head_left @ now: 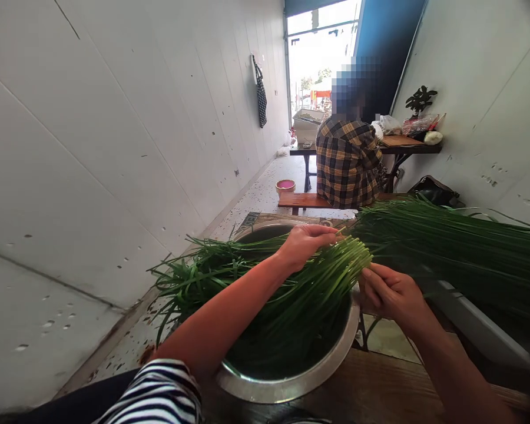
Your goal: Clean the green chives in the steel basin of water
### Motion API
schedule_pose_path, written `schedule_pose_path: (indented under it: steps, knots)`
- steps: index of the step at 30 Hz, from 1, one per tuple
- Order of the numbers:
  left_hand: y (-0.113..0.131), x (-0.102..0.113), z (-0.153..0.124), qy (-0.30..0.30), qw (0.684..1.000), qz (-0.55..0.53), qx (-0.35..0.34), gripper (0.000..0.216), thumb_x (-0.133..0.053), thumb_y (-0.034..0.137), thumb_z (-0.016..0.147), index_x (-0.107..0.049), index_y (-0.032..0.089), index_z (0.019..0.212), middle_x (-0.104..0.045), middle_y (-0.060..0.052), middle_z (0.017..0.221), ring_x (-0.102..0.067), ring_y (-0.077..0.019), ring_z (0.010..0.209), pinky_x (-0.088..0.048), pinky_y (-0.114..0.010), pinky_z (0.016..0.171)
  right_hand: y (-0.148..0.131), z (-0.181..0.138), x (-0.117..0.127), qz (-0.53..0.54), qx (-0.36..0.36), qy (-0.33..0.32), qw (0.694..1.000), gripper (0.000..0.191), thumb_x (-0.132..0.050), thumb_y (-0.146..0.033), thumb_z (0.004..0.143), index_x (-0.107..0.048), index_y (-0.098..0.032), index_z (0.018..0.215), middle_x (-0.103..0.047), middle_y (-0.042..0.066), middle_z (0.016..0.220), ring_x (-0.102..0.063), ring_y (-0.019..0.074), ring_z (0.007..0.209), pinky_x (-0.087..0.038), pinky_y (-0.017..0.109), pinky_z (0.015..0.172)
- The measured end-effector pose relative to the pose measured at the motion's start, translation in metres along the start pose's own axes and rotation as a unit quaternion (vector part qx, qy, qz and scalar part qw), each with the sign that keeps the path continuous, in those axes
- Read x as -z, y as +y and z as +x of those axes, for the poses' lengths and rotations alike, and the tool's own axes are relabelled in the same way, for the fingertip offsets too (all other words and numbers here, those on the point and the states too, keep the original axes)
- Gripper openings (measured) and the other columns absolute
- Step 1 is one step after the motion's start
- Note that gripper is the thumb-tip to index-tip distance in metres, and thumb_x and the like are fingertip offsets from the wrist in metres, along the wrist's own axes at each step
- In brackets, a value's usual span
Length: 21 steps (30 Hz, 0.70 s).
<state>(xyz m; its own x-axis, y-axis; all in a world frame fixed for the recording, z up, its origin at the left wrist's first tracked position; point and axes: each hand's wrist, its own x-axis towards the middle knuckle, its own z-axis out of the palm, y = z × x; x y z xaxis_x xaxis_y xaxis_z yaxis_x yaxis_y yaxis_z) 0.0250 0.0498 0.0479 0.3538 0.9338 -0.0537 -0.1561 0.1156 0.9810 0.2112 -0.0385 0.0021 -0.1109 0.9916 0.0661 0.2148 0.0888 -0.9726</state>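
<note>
While green stalks (322, 282) stretched over the basin (287, 390) past its left rim, the left hand (307, 242) pinched one stem (341, 231). The right hand (391, 291) clamped its fingers on their ends near the right rim.

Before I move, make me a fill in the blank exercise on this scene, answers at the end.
1. The right hand is at the stem ends of a bunch of garlic chives, whose leafy tips spread toward the picture's ____ side.
2. The left hand belongs to an arm whose sleeve has dark and white ____.
3. The pile of garlic chives outside the metal basin lies to the basin's ____.
4. A co-worker in a plaid shirt sits on a wooden ____.

Missing words: left; stripes; right; bench.
</note>
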Motion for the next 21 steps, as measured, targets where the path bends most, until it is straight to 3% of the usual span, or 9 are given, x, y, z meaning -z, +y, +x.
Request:
schedule_pose_path:
  steps: [7, 14, 21]
  knots:
    - [-0.005, 0.000, 0.002, -0.003, 0.999, 0.033, -0.025, 0.021, -0.075, 0.024, 0.064, -0.075, 0.013, 0.082, -0.071, -0.004, 0.076, -0.059, -0.0105, 0.070, -0.047, -0.027, 0.075, -0.005, -0.002, -0.001, -0.010, 0.007, 0.013, 1.000, 0.048, -0.048, -0.051, 0.089, -0.040, -0.020, 0.053, -0.038, -0.005, 0.043, -0.032, 0.0080, 0.042, -0.025, 0.023, 0.043]
    - [-0.007, -0.008, -0.003, 0.038, 0.995, 0.068, -0.068, 0.016, -0.073, 0.023, 0.066, -0.075, 0.016, 0.080, -0.072, -0.004, 0.079, -0.061, -0.0133, 0.076, -0.048, -0.027, 0.076, -0.008, -0.005, -0.005, -0.014, 0.011, 0.023, 1.000, 0.047, -0.046, -0.049, 0.091, -0.042, -0.020, 0.054, -0.040, -0.004, 0.046, -0.034, 0.0085, 0.044, -0.028, 0.023, 0.045]
    - [-0.006, -0.010, -0.004, 0.027, 1.000, -0.013, 0.000, 0.017, -0.073, 0.023, 0.066, -0.074, 0.014, 0.080, -0.070, -0.002, 0.071, -0.058, -0.0096, 0.063, -0.048, -0.026, 0.069, -0.011, -0.006, -0.004, -0.026, 0.016, 0.015, 0.999, 0.046, -0.045, -0.048, 0.092, -0.042, -0.020, 0.055, -0.039, -0.004, 0.047, -0.034, 0.0090, 0.046, -0.029, 0.024, 0.048]
